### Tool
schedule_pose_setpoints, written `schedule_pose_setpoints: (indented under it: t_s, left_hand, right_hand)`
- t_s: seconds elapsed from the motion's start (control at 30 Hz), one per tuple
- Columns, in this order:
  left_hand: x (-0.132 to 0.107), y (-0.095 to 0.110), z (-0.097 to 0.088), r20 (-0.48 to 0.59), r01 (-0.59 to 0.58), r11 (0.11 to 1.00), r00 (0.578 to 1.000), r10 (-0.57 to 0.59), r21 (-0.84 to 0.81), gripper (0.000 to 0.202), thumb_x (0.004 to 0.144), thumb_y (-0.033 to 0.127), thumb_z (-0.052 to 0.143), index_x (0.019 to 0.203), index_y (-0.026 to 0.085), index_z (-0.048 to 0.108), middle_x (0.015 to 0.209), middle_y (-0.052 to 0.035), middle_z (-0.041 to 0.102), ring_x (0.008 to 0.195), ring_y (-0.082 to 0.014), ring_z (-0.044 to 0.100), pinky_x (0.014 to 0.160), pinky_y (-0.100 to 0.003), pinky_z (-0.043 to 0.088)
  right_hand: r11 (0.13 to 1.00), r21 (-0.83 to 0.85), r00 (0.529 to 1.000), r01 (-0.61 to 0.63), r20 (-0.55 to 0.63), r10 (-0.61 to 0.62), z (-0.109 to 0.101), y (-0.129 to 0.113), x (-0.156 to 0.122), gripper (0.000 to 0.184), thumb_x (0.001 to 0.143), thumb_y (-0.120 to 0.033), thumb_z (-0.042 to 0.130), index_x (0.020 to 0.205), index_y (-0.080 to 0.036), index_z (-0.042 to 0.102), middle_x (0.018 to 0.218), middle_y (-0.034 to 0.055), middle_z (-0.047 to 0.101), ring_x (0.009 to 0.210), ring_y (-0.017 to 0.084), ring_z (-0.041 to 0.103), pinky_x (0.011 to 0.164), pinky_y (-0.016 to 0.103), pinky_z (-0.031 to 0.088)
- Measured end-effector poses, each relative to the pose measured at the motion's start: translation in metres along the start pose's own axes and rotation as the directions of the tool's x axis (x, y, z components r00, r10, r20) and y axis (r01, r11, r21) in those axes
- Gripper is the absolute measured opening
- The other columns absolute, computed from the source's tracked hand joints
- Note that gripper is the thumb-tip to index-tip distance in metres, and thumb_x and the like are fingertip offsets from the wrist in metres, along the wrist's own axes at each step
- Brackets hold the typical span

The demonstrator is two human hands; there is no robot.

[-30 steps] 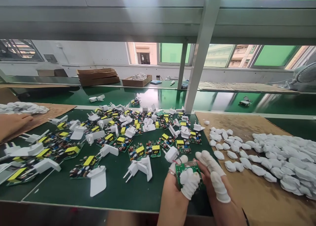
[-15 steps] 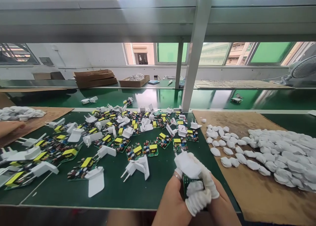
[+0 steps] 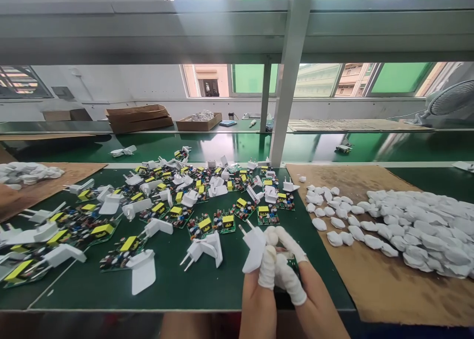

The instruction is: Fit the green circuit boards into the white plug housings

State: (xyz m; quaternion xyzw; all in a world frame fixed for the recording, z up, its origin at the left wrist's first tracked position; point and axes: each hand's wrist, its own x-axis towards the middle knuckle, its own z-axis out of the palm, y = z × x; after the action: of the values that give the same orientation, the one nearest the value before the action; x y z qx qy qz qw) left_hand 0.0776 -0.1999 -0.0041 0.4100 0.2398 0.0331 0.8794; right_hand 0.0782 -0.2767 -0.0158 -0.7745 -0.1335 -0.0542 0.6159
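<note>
Plug housing of white moulded plastic with two metal pins (image 3: 254, 250) is held in the hands over the near edge of a dark green worktop (image 3: 174, 289), pins pointing up and left. Left hand (image 3: 257, 292): closed on the plug housing, thumb covered by a white finger sleeve (image 3: 267, 270). Right hand (image 3: 310, 279): closed around a green printed circuit board (image 3: 293, 263), mostly concealed by sleeved fingers; exact contact points are hidden. Left of the hands, a white plug with a flat plate (image 3: 203, 249) lies on the worktop, near but apart. Beyond it spread green boards with yellow components (image 3: 205, 224), intermixed with white plugs. At right, a brown cardboard sheet (image 3: 351, 292) carries a pile of small white pouch-shaped pieces (image 3: 425, 225). Behind the boards rises a pale grey metal post (image 3: 291, 82).
</note>
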Motion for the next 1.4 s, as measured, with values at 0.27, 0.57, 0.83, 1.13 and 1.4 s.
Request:
schedule_pose_setpoints:
  t_s: [0.27, 0.57, 0.83, 1.13, 1.4]
  left_hand:
    - [-0.002, 0.004, -0.005, 0.088, -0.034, 0.99, 0.996, 0.022, 0.134, 0.059, 0.052, 0.06, 0.059, 0.094, 0.019, 0.061, 0.101, -0.0062, 0.06, 0.103, -0.026, 0.049, 0.093, -0.034, 0.037]
    - [0.003, 0.02, -0.005, 0.194, 0.205, 0.968, 0.953, -0.232, 0.147, 0.066, 0.041, 0.06, 0.065, 0.091, 0.018, 0.058, 0.102, -0.0077, 0.058, 0.105, -0.0305, 0.044, 0.085, -0.044, 0.041]
    - [-0.001, 0.022, -0.011, 0.382, -0.325, 0.775, 0.917, 0.117, 0.542, 0.038, 0.07, 0.045, 0.05, 0.094, 0.017, 0.059, 0.098, -0.0062, 0.059, 0.102, -0.0214, 0.046, 0.085, -0.027, 0.037]
    - [0.009, 0.013, -0.011, 0.287, -0.264, 0.876, 0.946, 0.153, 0.404, 0.044, 0.068, 0.053, 0.048, 0.087, 0.016, 0.061, 0.088, -0.0067, 0.062, 0.093, -0.0234, 0.053, 0.084, -0.035, 0.04]
    - [0.003, 0.016, -0.012, 0.355, -0.287, 0.851, 0.926, 0.129, 0.439, 0.047, 0.061, 0.04, 0.062, 0.1, 0.015, 0.055, 0.095, -0.0092, 0.062, 0.093, -0.0242, 0.055, 0.08, -0.033, 0.044]
  right_hand:
    - [0.898, -0.329, 0.956, 0.292, 0.103, -0.273, -0.01, -0.004, 0.012, 0.044, 0.091, -0.045, 0.026, 0.086, -0.015, 0.058, 0.073, 0.0053, 0.058, 0.059, 0.02, 0.053, 0.046, 0.024, 0.039]
    - [0.988, -0.096, 0.983, 0.117, 0.15, -0.102, -0.017, -0.002, 0.011, 0.047, 0.089, -0.054, 0.03, 0.065, -0.018, 0.05, 0.061, 0.0024, 0.052, 0.057, 0.017, 0.05, 0.051, 0.02, 0.042]
    - [0.997, 0.069, 0.992, -0.022, 0.122, 0.014, -0.01, 0.005, 0.009, 0.048, 0.089, -0.053, 0.029, 0.073, -0.017, 0.054, 0.06, 0.0028, 0.05, 0.059, 0.019, 0.049, 0.068, 0.027, 0.044]
    - [0.977, 0.208, 0.999, -0.042, 0.033, 0.036, -0.006, 0.0, 0.01, 0.044, 0.087, -0.055, 0.036, 0.088, -0.018, 0.059, 0.072, 0.004, 0.054, 0.072, 0.021, 0.05, 0.064, 0.023, 0.044]
    - [0.98, 0.192, 0.998, -0.056, -0.003, 0.057, -0.006, -0.003, 0.012, 0.05, 0.083, -0.063, 0.037, 0.084, -0.019, 0.061, 0.08, 0.0022, 0.056, 0.064, 0.017, 0.05, 0.057, 0.02, 0.043]
